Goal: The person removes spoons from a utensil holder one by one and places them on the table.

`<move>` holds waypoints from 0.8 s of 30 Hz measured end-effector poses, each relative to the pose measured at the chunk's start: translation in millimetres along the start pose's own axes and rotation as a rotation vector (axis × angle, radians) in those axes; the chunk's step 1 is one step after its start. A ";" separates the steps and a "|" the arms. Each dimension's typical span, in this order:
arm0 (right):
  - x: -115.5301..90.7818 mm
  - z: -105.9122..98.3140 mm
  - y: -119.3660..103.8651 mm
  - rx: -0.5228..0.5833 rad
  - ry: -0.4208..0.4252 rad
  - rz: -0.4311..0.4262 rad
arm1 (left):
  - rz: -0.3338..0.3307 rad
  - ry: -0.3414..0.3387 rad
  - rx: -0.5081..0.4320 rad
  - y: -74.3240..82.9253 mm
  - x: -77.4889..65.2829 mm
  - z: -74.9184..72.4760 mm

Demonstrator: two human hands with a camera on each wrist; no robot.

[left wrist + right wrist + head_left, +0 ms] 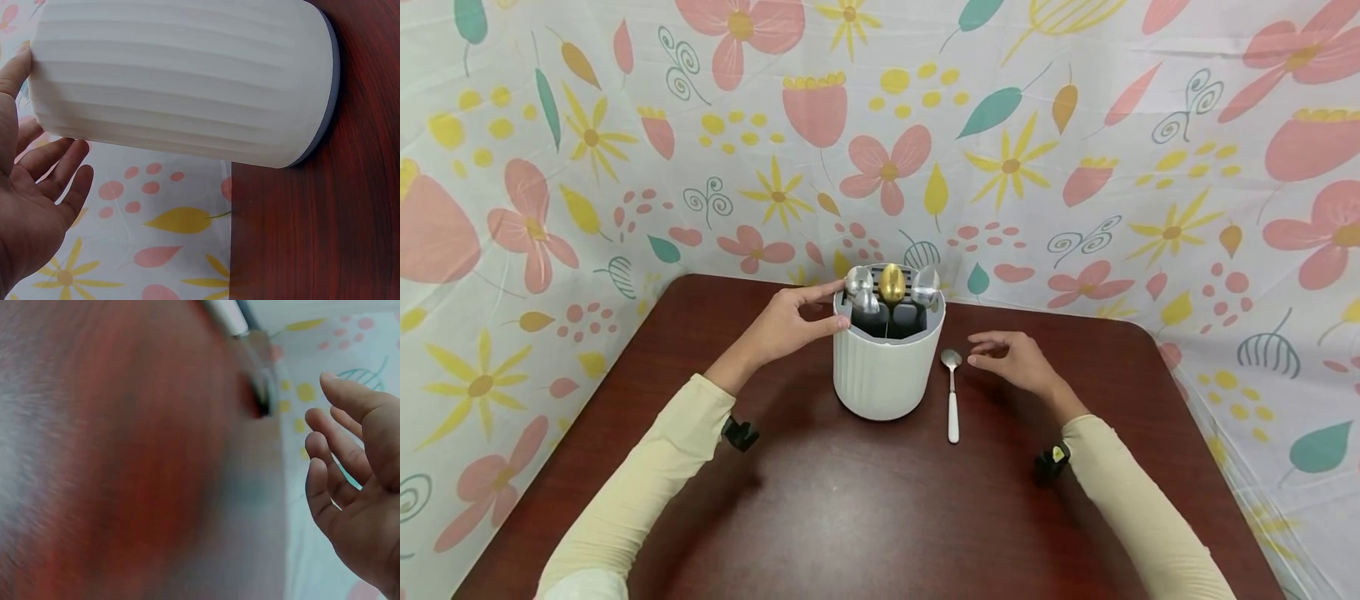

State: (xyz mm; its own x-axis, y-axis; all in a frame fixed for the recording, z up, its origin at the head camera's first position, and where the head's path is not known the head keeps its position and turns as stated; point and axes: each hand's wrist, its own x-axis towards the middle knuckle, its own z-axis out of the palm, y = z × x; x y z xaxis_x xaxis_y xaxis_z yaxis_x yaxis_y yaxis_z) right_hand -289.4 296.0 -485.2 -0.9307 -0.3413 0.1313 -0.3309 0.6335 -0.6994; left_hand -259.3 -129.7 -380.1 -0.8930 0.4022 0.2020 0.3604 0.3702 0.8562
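A white ribbed cutlery holder (886, 375) with a grey inner rim stands upright on the table. My left hand (792, 323) touches its left rim with the thumb and a fairly straight index finger; in the left wrist view the other fingers of that hand (47, 200) lie loosely by its side. Out of the holder's top stick a gold spoon (892, 283) and several silver ones. To the right lies a spoon with a white handle (952, 417), bowl pointing away from me. Just right of its bowl hovers my right hand (1017, 361), fingers loosely bent, holding nothing.
The dark reddish-brown table (850, 517) ends at a floral cloth (1022, 217) hanging behind it and along both sides. A black wrist camera (741, 433) sits on the left wrist and another (1051, 461) on the right. The right wrist view is partly blurred.
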 end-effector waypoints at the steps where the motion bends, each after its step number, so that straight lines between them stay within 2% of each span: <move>1: -0.5 -4.4 -4.3 -0.009 0.004 -0.010 | 0.004 0.001 -0.002 -0.4 0.0 -0.1; 10: -3.3 -44.0 -56.1 -0.076 0.017 -0.073 | 0.031 -0.001 -0.008 -2.4 -0.7 -1.2; 15: -0.6 -62.2 -85.7 -0.071 0.011 -0.098 | 0.032 0.005 -0.005 -3.5 -1.2 -1.1; 24: 6.3 -77.9 -127.1 -0.064 0.067 -0.199 | 0.031 0.008 -0.006 -3.1 -1.5 -0.4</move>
State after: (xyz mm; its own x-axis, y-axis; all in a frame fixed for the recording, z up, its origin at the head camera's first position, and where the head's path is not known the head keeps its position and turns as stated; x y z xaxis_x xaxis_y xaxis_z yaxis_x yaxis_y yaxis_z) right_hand -265.3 267.4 -340.7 -0.8538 -0.4182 0.3101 -0.5162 0.6018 -0.6095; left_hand -259.1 -131.8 -382.8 -0.8835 0.4067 0.2324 0.3866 0.3528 0.8521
